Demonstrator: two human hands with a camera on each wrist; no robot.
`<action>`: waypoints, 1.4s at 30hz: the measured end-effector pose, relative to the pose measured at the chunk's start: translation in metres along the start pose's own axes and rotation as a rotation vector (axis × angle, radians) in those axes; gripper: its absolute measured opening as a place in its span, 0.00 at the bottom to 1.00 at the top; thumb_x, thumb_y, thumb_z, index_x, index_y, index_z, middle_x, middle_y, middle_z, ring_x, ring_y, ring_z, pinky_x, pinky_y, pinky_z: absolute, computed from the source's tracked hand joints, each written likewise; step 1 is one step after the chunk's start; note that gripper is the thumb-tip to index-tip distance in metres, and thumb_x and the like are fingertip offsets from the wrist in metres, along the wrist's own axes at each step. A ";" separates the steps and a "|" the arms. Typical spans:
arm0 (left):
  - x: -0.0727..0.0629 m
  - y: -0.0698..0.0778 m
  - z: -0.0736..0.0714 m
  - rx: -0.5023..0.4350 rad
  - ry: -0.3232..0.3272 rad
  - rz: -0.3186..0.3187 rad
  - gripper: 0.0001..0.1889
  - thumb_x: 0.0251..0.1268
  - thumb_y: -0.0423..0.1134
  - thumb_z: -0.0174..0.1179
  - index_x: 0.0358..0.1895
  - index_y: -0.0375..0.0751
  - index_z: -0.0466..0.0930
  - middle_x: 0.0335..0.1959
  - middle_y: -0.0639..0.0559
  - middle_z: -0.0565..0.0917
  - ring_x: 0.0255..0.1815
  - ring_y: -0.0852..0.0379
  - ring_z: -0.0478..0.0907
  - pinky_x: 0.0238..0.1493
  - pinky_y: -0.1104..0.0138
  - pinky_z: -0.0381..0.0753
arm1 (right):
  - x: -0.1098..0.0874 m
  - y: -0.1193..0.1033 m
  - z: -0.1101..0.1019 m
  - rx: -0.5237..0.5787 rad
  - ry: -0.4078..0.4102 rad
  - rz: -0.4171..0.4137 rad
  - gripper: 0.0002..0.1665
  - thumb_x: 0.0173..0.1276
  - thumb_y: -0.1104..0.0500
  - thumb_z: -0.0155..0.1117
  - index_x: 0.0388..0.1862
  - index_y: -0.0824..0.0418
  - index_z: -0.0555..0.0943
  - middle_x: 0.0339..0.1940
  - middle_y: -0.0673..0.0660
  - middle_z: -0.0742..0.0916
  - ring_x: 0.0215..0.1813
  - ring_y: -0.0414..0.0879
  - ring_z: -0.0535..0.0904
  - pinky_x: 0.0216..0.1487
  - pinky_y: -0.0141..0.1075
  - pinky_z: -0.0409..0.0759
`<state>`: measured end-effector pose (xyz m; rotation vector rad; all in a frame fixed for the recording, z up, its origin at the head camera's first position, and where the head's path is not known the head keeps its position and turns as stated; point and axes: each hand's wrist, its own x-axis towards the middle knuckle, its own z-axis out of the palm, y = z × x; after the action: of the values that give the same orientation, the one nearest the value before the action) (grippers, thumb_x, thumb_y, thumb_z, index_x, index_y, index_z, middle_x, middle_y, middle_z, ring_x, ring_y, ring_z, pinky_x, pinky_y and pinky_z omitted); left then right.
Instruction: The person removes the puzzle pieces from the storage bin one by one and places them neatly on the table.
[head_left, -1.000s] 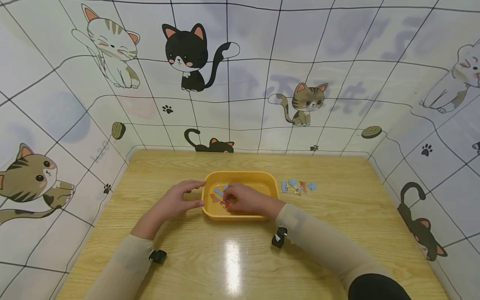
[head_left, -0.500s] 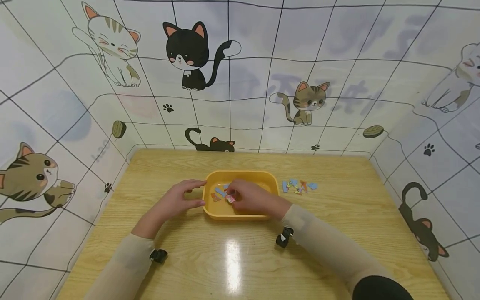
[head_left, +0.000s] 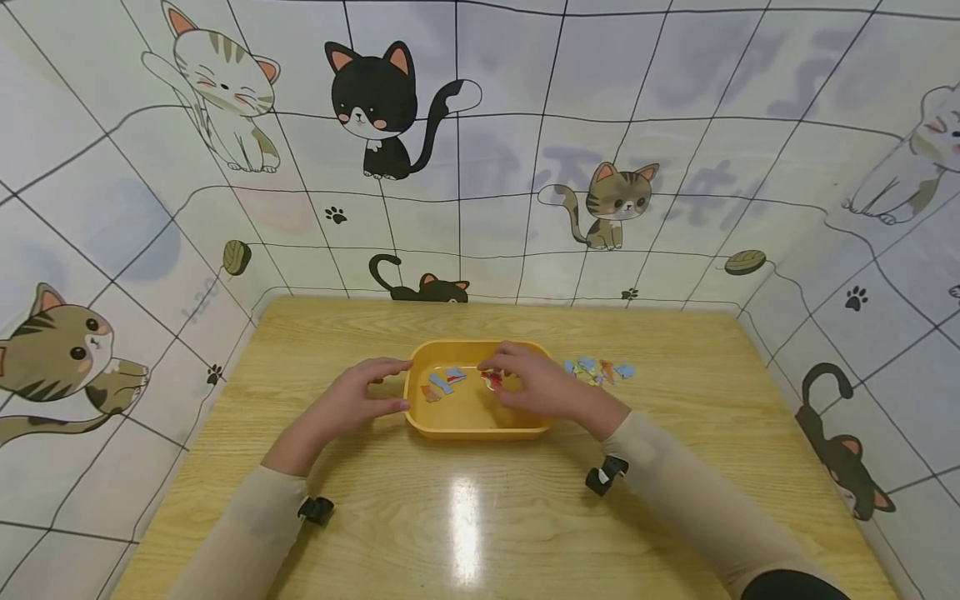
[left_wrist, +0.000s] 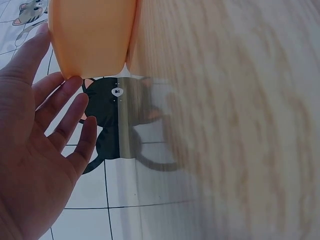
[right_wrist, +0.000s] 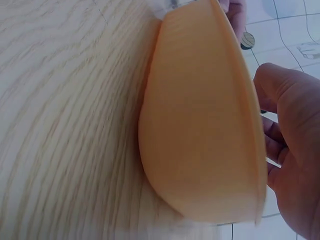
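Note:
A yellow plastic tray [head_left: 480,434] sits on the table. My left hand [head_left: 348,404] touches its left end with thumb and fingertips, the fingers loosely bent; the left wrist view shows the tray wall [left_wrist: 92,37] beside them. Over the right half of the tray, my right hand [head_left: 547,385] pinches a small red puzzle piece [head_left: 491,380], partly covered by the fingers. In the tray's left half lie a blue piece [head_left: 441,384], a blue-and-red piece [head_left: 455,375] and an orange piece [head_left: 431,393]. The right wrist view has the tray's outer wall [right_wrist: 200,115] hiding the fingertips.
Just right of the tray, several blue, yellow and orange puzzle pieces [head_left: 606,371] lie loose on the wooden table [head_left: 390,517]. A cat-patterned sheet [head_left: 495,167] stands behind the table and along both sides.
My right hand has moved right across the tray, carrying the red puzzle piece from among the others at the left. My left hand has stayed at the tray's left end.

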<state>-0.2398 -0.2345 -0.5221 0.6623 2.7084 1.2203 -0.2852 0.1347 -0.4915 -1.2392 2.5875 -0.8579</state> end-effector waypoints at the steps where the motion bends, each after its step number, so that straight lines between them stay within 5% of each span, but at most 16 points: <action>1: 0.000 0.000 0.000 0.002 0.000 0.000 0.37 0.68 0.43 0.81 0.78 0.42 0.79 0.76 0.47 0.81 0.78 0.41 0.75 0.75 0.42 0.78 | -0.003 0.000 -0.002 -0.001 0.010 -0.002 0.22 0.75 0.61 0.69 0.66 0.56 0.87 0.51 0.49 0.83 0.52 0.55 0.83 0.51 0.43 0.81; 14: 0.000 -0.002 -0.001 0.000 -0.004 -0.003 0.37 0.69 0.45 0.81 0.79 0.44 0.79 0.76 0.48 0.81 0.78 0.41 0.75 0.75 0.41 0.78 | -0.035 0.013 -0.020 -0.048 0.126 0.005 0.20 0.70 0.58 0.72 0.61 0.58 0.87 0.48 0.48 0.83 0.52 0.47 0.82 0.55 0.45 0.85; 25: 0.000 -0.002 0.000 0.003 -0.011 -0.012 0.37 0.69 0.46 0.80 0.79 0.46 0.79 0.77 0.49 0.80 0.78 0.42 0.75 0.76 0.41 0.77 | -0.062 0.035 -0.037 -0.130 0.286 -0.033 0.21 0.71 0.62 0.80 0.61 0.62 0.88 0.48 0.51 0.85 0.49 0.51 0.83 0.49 0.47 0.86; 37: 0.001 -0.002 0.000 -0.005 -0.016 -0.017 0.37 0.69 0.47 0.80 0.79 0.46 0.79 0.76 0.49 0.80 0.77 0.41 0.75 0.76 0.41 0.77 | -0.101 0.062 -0.056 -0.191 0.355 0.085 0.24 0.70 0.60 0.83 0.62 0.62 0.88 0.46 0.51 0.84 0.47 0.55 0.83 0.41 0.51 0.86; 42: 0.000 -0.002 -0.001 -0.006 -0.012 -0.014 0.37 0.69 0.47 0.80 0.79 0.45 0.79 0.76 0.48 0.81 0.78 0.41 0.75 0.76 0.41 0.77 | -0.114 0.075 -0.062 -0.205 0.356 0.141 0.23 0.72 0.61 0.81 0.63 0.62 0.87 0.47 0.50 0.84 0.49 0.53 0.82 0.46 0.52 0.86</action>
<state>-0.2409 -0.2359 -0.5229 0.6459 2.6939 1.2173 -0.2841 0.2847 -0.4941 -1.0080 3.0700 -0.8714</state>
